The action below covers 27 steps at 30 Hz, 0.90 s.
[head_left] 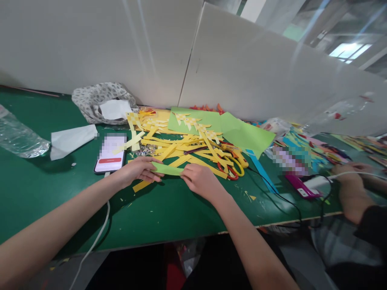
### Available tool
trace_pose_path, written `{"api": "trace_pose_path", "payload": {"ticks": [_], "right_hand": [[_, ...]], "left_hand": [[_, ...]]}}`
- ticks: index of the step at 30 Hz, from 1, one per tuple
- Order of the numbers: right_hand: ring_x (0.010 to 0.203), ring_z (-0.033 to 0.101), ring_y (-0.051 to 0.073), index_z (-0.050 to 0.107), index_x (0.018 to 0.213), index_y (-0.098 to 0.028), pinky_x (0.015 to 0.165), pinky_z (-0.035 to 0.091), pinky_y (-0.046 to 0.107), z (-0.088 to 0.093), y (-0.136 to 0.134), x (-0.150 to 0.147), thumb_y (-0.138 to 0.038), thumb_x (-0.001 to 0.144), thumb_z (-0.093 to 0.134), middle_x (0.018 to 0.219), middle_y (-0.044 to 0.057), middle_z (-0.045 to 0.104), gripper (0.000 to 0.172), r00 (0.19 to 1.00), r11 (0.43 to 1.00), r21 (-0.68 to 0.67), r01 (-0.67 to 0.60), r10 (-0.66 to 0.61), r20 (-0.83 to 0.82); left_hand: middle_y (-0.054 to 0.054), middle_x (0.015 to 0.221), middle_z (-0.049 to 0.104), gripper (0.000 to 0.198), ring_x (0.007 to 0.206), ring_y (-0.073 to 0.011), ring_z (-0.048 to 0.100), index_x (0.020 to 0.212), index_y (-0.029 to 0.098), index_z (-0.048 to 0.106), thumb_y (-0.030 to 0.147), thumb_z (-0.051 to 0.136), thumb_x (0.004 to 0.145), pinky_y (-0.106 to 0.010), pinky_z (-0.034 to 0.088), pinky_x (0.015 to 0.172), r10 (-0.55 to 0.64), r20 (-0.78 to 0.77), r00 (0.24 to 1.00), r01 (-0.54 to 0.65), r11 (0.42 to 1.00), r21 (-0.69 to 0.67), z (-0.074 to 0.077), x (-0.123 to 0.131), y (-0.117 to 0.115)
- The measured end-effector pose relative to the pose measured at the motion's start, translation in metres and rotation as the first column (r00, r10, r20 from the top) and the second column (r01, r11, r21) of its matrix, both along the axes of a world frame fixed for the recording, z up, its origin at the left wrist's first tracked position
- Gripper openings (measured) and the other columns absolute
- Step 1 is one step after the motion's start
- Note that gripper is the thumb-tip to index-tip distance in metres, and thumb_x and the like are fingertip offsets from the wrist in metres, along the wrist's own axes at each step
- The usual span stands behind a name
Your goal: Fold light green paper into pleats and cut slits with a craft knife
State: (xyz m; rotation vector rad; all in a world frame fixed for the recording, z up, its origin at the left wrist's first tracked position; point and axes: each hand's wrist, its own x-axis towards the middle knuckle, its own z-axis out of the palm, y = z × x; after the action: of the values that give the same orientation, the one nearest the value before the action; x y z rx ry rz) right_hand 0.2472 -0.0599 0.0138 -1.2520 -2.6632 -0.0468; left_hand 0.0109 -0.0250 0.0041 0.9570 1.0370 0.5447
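Observation:
Both my hands hold one light green paper strip just above the green table. My left hand pinches its left end and my right hand pinches its right end. Right behind the strip lies a heap of yellow paper strips, some woven into checkered bands. Scissors with yellow and red handles rest on the right side of the heap, a short way past my right hand.
A phone on a white cable lies left of the heap, with a plastic bottle, white tissue and patterned cloth bag beyond. Green paper sheets lie behind. Another person's hand works at the right among coloured strips. White boards wall the back.

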Motion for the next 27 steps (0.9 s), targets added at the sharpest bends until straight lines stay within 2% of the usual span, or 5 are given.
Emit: {"api": "trace_pose_path", "payload": {"ticks": [6,8,11,20,27], "right_hand": [[0.078,0.055,0.019,0.061,0.079,-0.016,0.064,0.04,0.029,0.001,-0.002,-0.002,-0.013,0.085,0.053,0.08,0.007,0.061,0.01,0.999,1.0,-0.003,0.031,-0.03,0.009],[0.079,0.054,0.02,0.059,0.084,-0.015,0.065,0.041,0.029,-0.002,-0.004,-0.009,-0.017,0.086,0.053,0.084,0.008,0.061,0.007,1.0,1.0,0.025,0.0,0.0,0.013],[0.08,0.054,0.02,0.058,0.09,-0.013,0.067,0.042,0.03,-0.009,-0.006,-0.021,-0.023,0.091,0.049,0.086,0.009,0.061,0.014,0.996,0.995,0.055,-0.085,0.084,0.011],[0.084,0.058,0.017,0.06,0.089,-0.016,0.071,0.045,0.027,-0.013,-0.004,-0.025,-0.021,0.092,0.05,0.087,0.006,0.065,0.012,0.971,0.996,-0.067,-0.056,0.039,-0.235],[0.078,0.056,0.017,0.062,0.084,-0.017,0.068,0.042,0.027,-0.015,-0.003,-0.028,-0.025,0.093,0.049,0.083,0.005,0.065,0.017,0.958,1.0,-0.012,-0.027,0.022,-0.284]], "left_hand": [[-0.009,0.09,0.075,0.02,0.073,-0.0178,0.072,0.1,0.017,0.06,0.023,0.059,0.081,-0.023,0.054,0.061,-0.102,-0.044,0.994,0.103,0.995,0.019,-0.007,-0.001,0.0],[-0.007,0.088,0.074,0.022,0.074,-0.0176,0.072,0.102,0.018,0.059,0.024,0.06,0.08,-0.023,0.054,0.062,-0.118,-0.045,0.992,0.12,0.992,0.032,-0.008,0.0,-0.002],[-0.006,0.086,0.074,0.024,0.076,-0.0172,0.072,0.104,0.017,0.058,0.024,0.06,0.081,-0.023,0.054,0.063,-0.137,-0.037,0.99,0.138,0.99,0.036,-0.008,0.002,-0.004],[-0.006,0.094,0.073,0.022,0.086,-0.0166,0.07,0.1,0.016,0.062,0.017,0.064,0.078,-0.024,0.053,0.073,-0.162,-0.026,0.987,0.162,0.986,0.034,-0.005,0.001,-0.002],[-0.005,0.098,0.073,0.028,0.092,-0.0174,0.069,0.108,0.018,0.062,0.028,0.064,0.082,-0.025,0.053,0.077,-0.208,-0.009,0.978,0.208,0.971,0.119,-0.007,0.002,-0.002]]}}
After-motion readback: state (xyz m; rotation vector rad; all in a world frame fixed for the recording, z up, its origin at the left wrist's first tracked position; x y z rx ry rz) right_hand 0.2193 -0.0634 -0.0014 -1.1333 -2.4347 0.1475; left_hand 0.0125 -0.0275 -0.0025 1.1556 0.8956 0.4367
